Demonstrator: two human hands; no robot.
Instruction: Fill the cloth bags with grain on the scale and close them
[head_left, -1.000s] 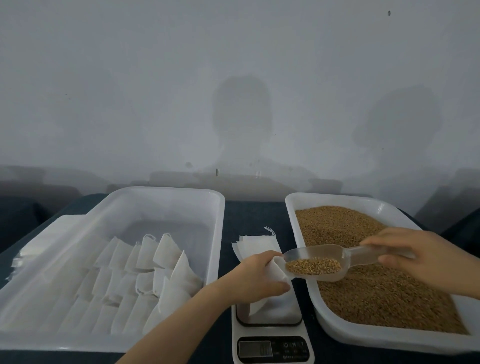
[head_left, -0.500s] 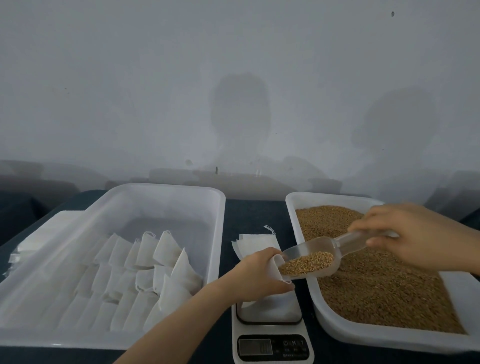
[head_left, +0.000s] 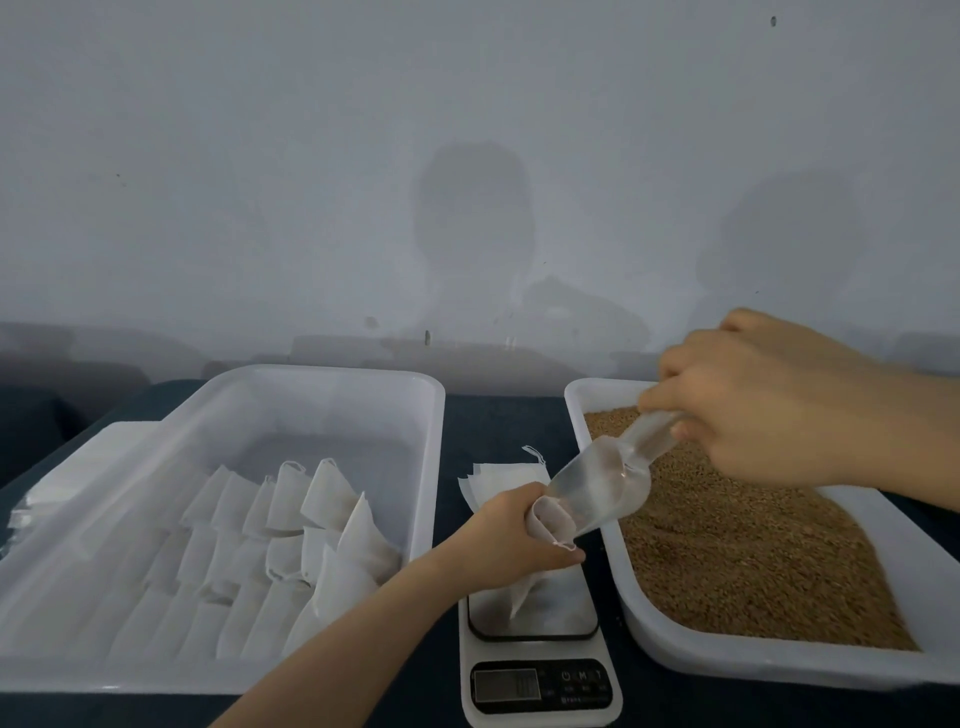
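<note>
Tipping, head view: your right hand, fingers clamped on the scoop handle, lip inside the cloth bag mouth. Left hand fingers pinch the rim; bag bottom sits on the scale. Cloth looks limp, light: grip the rim or it likely folds.

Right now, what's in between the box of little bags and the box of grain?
The head view shows the white scale there, a cloth bag on it held by the left hand, and flat empty bags behind.
</note>
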